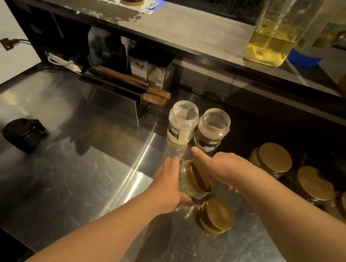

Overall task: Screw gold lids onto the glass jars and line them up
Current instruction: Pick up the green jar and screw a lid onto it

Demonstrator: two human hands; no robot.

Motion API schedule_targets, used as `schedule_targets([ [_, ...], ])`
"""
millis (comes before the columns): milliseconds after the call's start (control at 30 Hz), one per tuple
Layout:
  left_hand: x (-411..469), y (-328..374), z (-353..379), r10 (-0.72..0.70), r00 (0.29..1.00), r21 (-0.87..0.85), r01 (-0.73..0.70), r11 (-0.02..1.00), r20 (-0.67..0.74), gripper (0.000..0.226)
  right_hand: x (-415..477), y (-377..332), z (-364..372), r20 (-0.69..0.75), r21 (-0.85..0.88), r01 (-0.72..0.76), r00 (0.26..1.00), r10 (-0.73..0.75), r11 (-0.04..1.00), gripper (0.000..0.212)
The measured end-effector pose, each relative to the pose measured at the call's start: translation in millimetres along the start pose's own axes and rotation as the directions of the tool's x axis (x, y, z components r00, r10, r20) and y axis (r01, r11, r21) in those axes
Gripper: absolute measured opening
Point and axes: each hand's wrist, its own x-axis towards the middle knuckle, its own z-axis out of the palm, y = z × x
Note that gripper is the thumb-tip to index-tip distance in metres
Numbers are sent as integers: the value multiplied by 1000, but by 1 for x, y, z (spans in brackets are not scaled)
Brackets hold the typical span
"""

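Tilting toward the right, a glass jar (186, 183) sits between both hands just above the steel counter (76, 162), its gold lid (198, 180) facing the right palm. The left hand (169, 183) wraps the jar's body from the left, fingers curled round the glass in a firm hold. The right hand (222, 168) lies over the lid from the right, wrist bent, thumb stretched out toward the far side, palm and fingers closed around the lid's rim. Both forearms reach in from the near edge and meet at the jar. Just beside it, nearer the person, lies a stack of loose gold lids (216, 215). Beyond stand two open jars (198, 127) side by side. Off to the right three lidded jars (313, 185) stand in a row.
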Motion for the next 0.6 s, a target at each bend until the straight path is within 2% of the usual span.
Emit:
schedule_targets([
  [67,1,-4,0,2,1000,-16,-2,1000,-5,115,-2,5,-8,69,32,230,970,-232,973,99],
  [100,2,-5,0,0,1000,-28,0,1000,-4,115,-4,7,-9,97,34,309,946,-311,951,104],
  [167,3,-6,0,3,1000,-38,-3,999,4,115,-8,11,-5,84,-48,389,919,-385,920,107],
  [233,4,-7,0,21,1000,-22,-21,1000,9,114,-7,11,4,9,-110,420,907,-422,901,97],
  [300,4,-8,1,34,999,-10,-34,999,12,112,-4,9,4,-13,-37,376,926,-377,926,80],
  [367,4,-8,2,41,999,-4,-41,999,9,110,2,8,5,-3,77,268,963,-269,960,68],
  [500,5,-6,6,70,997,90,-71,993,16,115,14,7,18,-63,18,90,994,-89,996,67],
  [600,6,-9,8,89,996,91,-91,992,26,114,15,8,24,-79,29,53,996,-50,998,63],
])
